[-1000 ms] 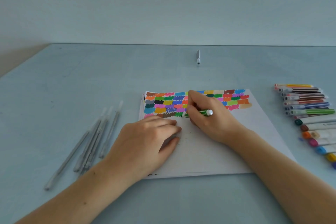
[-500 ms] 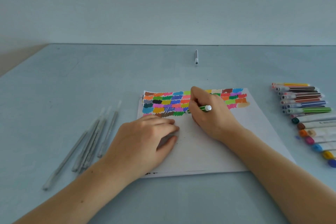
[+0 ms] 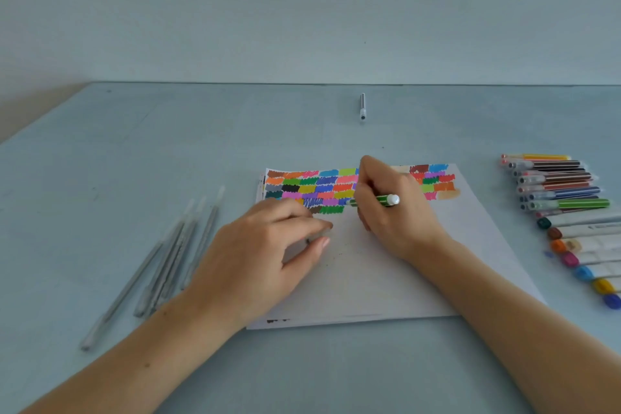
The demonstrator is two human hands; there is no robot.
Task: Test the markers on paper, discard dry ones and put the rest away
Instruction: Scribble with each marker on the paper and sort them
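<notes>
Right hand (image 3: 396, 212) grips the green striped marker (image 3: 378, 200), tip on the paper (image 3: 403, 272) at the right end of the lowest swatch row; it has shifted slightly right since a second ago. Left hand (image 3: 268, 252), earlier flat on the sheet, now has curled fingers pinching a small pale object, apparently a cap (image 3: 319, 235). Tested markers (image 3: 564, 191) lie in a row at far right; grey pens (image 3: 168, 255) lie left; one pen (image 3: 362, 106) lies far centre.
</notes>
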